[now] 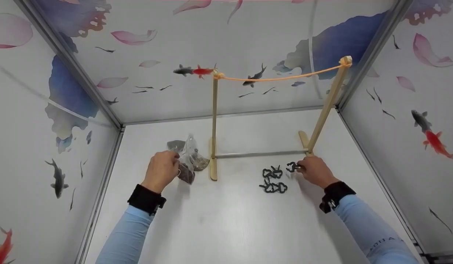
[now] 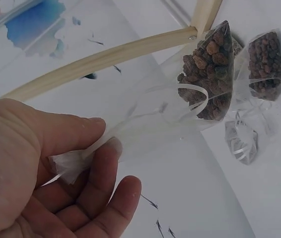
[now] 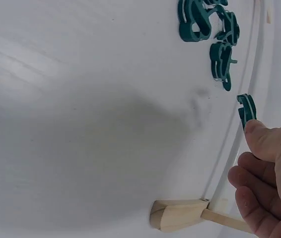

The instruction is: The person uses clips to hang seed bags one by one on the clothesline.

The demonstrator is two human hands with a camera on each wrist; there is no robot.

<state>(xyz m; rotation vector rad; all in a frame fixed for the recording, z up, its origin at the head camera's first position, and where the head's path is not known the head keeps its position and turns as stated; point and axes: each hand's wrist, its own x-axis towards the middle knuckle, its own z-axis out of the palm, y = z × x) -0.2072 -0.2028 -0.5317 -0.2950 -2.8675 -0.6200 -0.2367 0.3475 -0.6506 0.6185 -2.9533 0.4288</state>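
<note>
My left hand (image 1: pixel 161 171) pinches the gathered neck of a clear plastic bag (image 2: pixel 212 67) between thumb and index finger. Reddish-brown pebbles fill the bag's lower end, and a white tie loops near the neck. More bags of stones (image 2: pixel 265 64) lie beyond it. On the other side, my right hand (image 1: pixel 318 171) holds a dark green plastic clip (image 3: pixel 248 108) between thumb and fingers, raised off the table. To its left in the head view several similar clips (image 1: pixel 274 179) lie in a loose cluster.
A wooden frame stands behind the hands: left post (image 1: pixel 214 117), right post (image 1: pixel 327 108), joined low down by a pale rod (image 1: pixel 261 153). An orange cord (image 1: pixel 270 80) spans the post tops. Printed panels (image 1: pixel 226 44) wall in the white table (image 1: pixel 226 220).
</note>
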